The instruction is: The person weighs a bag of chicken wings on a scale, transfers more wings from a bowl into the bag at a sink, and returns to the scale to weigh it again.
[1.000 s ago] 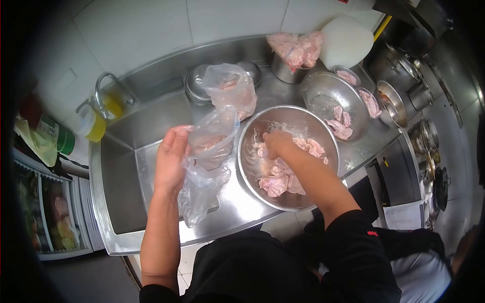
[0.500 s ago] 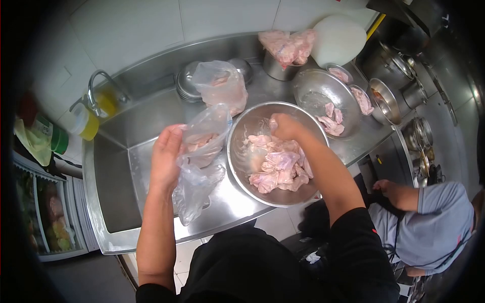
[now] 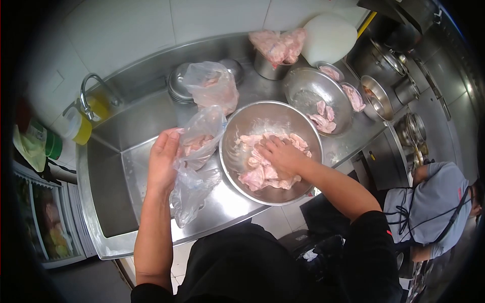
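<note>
A large steel bowl (image 3: 227, 166) of raw chicken pieces (image 3: 255, 177) stands on the metal counter in front of me. My right hand (image 3: 282, 155) lies on the chicken inside it, fingers spread and stretched out. Left of the bowl is a clear plastic bag (image 3: 204, 136) with some raw meat at its bottom. My left hand (image 3: 164, 151) pinches the near side of that bag between thumb and fingers. Crumpled clear plastic (image 3: 189, 197) hangs below it on the counter. Behind stands another plastic bag (image 3: 212, 83) with raw meat in it.
To the left is a sink (image 3: 113, 202) with a tap (image 3: 86, 96). A second steel bowl (image 3: 303, 86) holds several chicken pieces. A bag of meat (image 3: 278, 45) rests on a metal pot (image 3: 270, 68). A co-worker in a grey shirt (image 3: 429, 202) stands at the right.
My right hand has moved from the bowl's far side down onto the chicken, and its fingers have spread. My left hand stays at the bag. The co-worker has shifted, and the view has moved slightly.
</note>
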`<control>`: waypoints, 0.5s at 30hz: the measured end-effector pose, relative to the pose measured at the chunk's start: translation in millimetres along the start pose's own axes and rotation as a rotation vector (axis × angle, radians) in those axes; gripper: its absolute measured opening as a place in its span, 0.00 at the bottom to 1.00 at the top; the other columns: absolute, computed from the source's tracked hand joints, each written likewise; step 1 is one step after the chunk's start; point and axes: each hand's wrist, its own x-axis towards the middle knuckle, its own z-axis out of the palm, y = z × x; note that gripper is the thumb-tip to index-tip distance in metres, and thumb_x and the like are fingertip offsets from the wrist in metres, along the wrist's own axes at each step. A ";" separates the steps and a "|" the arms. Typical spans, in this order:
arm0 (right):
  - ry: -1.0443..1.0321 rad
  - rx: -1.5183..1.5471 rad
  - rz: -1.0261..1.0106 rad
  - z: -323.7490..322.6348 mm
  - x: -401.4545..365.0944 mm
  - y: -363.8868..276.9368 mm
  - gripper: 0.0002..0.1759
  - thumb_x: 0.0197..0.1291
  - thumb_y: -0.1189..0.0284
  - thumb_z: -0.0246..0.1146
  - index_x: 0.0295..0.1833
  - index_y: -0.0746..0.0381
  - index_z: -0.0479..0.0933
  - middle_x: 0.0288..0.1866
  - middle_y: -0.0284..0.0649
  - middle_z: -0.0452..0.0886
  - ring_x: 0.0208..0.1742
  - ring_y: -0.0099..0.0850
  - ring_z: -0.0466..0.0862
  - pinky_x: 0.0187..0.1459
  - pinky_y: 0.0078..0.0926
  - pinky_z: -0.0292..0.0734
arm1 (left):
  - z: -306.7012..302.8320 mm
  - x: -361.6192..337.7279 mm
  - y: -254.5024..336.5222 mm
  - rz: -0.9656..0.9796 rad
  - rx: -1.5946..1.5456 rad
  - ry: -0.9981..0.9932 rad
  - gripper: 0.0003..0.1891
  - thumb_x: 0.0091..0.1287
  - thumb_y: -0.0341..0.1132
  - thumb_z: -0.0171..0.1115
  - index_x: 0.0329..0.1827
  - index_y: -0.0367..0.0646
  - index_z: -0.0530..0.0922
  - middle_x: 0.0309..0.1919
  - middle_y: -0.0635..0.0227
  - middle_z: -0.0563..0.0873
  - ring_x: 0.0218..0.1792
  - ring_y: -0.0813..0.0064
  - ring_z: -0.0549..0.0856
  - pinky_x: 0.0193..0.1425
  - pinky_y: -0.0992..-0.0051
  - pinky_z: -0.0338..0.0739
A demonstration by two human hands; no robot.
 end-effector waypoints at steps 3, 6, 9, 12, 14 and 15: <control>-0.092 0.331 0.210 -21.5 11.9 9.7 0.54 0.41 0.59 0.75 0.74 0.61 0.58 0.66 0.51 0.67 0.67 0.51 0.69 0.64 0.42 0.71 | 1.7 0.2 0.2 -0.007 0.001 0.004 0.13 0.76 0.43 0.54 0.50 0.44 0.80 0.22 0.80 0.72 0.23 0.88 0.69 0.27 0.82 0.66; -0.045 0.502 0.238 1.2 35.3 44.5 0.53 0.41 0.58 0.75 0.73 0.60 0.59 0.64 0.53 0.67 0.63 0.51 0.73 0.62 0.41 0.73 | 1.6 0.1 0.3 -0.009 0.019 0.023 0.13 0.76 0.43 0.54 0.50 0.44 0.80 0.22 0.80 0.71 0.23 0.87 0.70 0.27 0.81 0.67; 0.108 0.536 0.391 1.1 30.2 40.2 0.43 0.46 0.60 0.73 0.68 0.63 0.67 0.64 0.55 0.70 0.62 0.51 0.75 0.63 0.41 0.72 | -0.4 -0.8 1.8 -0.013 0.039 0.032 0.14 0.76 0.43 0.54 0.51 0.44 0.79 0.21 0.79 0.71 0.22 0.86 0.70 0.26 0.81 0.67; 0.346 0.486 0.493 -1.6 16.0 44.1 0.35 0.50 0.63 0.70 0.64 0.63 0.72 0.61 0.54 0.74 0.62 0.51 0.76 0.62 0.42 0.73 | -0.9 -2.1 2.0 -0.017 0.040 0.035 0.14 0.76 0.43 0.54 0.51 0.44 0.79 0.21 0.79 0.71 0.21 0.86 0.69 0.25 0.81 0.67; 0.332 0.472 0.543 -9.4 0.8 52.5 0.31 0.52 0.65 0.68 0.62 0.63 0.73 0.60 0.53 0.76 0.61 0.50 0.77 0.61 0.42 0.74 | -1.5 -3.6 2.6 -0.016 0.041 0.039 0.14 0.76 0.44 0.54 0.51 0.44 0.79 0.21 0.79 0.71 0.21 0.86 0.69 0.25 0.81 0.67; 0.240 0.484 0.570 -16.6 -7.5 57.5 0.30 0.53 0.65 0.68 0.62 0.63 0.73 0.60 0.53 0.77 0.60 0.49 0.78 0.60 0.42 0.74 | -0.6 -4.1 3.4 -0.016 0.043 0.041 0.14 0.76 0.44 0.53 0.51 0.44 0.79 0.21 0.79 0.71 0.21 0.86 0.69 0.25 0.81 0.67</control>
